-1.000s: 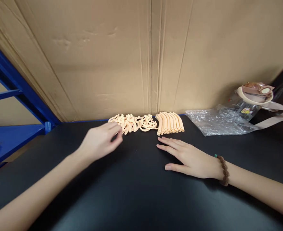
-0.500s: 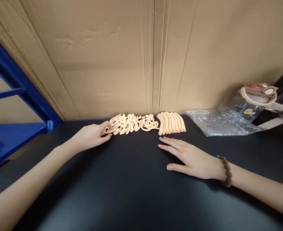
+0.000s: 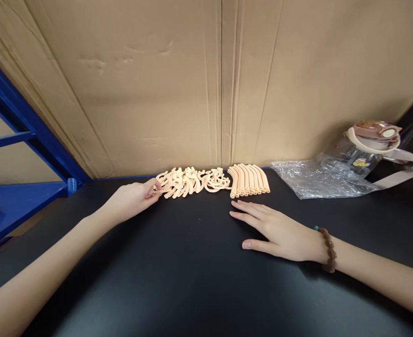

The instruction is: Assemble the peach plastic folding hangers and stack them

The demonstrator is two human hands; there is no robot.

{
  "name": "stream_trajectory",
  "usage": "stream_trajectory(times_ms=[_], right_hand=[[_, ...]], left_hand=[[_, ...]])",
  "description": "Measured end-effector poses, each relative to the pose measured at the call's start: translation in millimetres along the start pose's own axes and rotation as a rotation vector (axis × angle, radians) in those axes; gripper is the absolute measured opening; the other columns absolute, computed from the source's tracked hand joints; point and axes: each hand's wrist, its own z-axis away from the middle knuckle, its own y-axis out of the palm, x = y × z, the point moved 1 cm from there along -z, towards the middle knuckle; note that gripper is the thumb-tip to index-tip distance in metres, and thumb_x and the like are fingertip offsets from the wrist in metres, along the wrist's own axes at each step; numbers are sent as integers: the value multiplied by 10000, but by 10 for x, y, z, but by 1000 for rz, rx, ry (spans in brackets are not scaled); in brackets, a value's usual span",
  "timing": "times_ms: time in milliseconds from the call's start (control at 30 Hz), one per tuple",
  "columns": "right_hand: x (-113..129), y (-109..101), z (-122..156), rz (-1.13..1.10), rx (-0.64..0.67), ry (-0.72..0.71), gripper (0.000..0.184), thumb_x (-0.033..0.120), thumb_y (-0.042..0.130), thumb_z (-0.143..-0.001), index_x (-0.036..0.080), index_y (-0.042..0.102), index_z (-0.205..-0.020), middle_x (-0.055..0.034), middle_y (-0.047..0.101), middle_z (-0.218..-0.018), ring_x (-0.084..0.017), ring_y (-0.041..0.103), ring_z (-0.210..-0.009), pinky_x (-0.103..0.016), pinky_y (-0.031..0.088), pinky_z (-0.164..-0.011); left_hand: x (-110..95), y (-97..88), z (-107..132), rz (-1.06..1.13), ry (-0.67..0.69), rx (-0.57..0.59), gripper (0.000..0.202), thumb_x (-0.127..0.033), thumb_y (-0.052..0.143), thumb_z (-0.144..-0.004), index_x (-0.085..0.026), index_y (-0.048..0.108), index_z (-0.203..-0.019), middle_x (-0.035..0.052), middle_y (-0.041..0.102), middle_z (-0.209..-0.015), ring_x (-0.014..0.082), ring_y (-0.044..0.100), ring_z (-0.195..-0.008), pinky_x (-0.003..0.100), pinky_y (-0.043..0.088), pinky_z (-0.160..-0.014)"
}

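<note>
A loose heap of pale orange curved plastic pieces (image 3: 192, 181) lies at the back of the black table (image 3: 199, 281), against the cardboard wall. To its right is a tidy row of the same pieces (image 3: 249, 179) laid side by side. My left hand (image 3: 131, 202) reaches the heap's left end, with thumb and fingers pinched on one orange piece (image 3: 157, 188). My right hand (image 3: 274, 229) rests flat on the table just in front of the tidy row, fingers stretched out, holding nothing. A brown bead bracelet (image 3: 328, 249) circles the right wrist.
A crumpled clear plastic bag (image 3: 318, 179) lies at the back right. Beside it a clear bottle with a beige lid (image 3: 371, 140) and strap lies tilted. A blue metal rack frame (image 3: 27, 154) stands at the left. The cardboard sheet (image 3: 206, 84) walls off the back.
My left hand has moved from the heap's front to its left end and closed its fingers on one piece. The right hand has stayed put.
</note>
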Motion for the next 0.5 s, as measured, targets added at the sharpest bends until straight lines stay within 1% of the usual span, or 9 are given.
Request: stream_trajectory(times_ms=[233, 333, 433, 500], right_hand=[[5, -7, 0, 1, 15, 11, 687, 594, 382, -935, 145, 380, -1454, -125, 263, -1551, -284, 264, -1420, -492, 288, -1137], [8, -9, -2, -10, 10, 4, 688, 591, 389, -934, 139, 383, -1452, -129, 266, -1550, -292, 267, -1418, -502, 288, -1135], [11, -11, 0, -12, 16, 6, 692, 592, 393, -932, 134, 384, -1451, -131, 266, -1549, -295, 269, -1417, -498, 286, -1137], [4, -10, -2, -10, 17, 14, 685, 589, 393, -933, 140, 387, -1451, -121, 267, -1551, -291, 273, -1416, -490, 288, -1139]], left_hand=[[-20, -21, 1, 79, -40, -60, 256, -468, 395, -882, -230, 477, -924, -34, 516, -571, 193, 522, -541, 255, 299, -557], [-61, -48, 2, 132, -58, -70, 263, -483, 407, -868, -232, 476, -897, -52, 472, -531, 180, 499, -530, 248, 296, -559], [-197, -78, 13, 206, -57, -62, 237, -457, 436, -835, -228, 484, -869, -70, 410, -512, 153, 448, -508, 241, 299, -560], [-355, -100, 41, 274, -28, -24, 217, -436, 458, -812, -226, 502, -847, -77, 371, -519, 135, 413, -508, 231, 307, -562]])
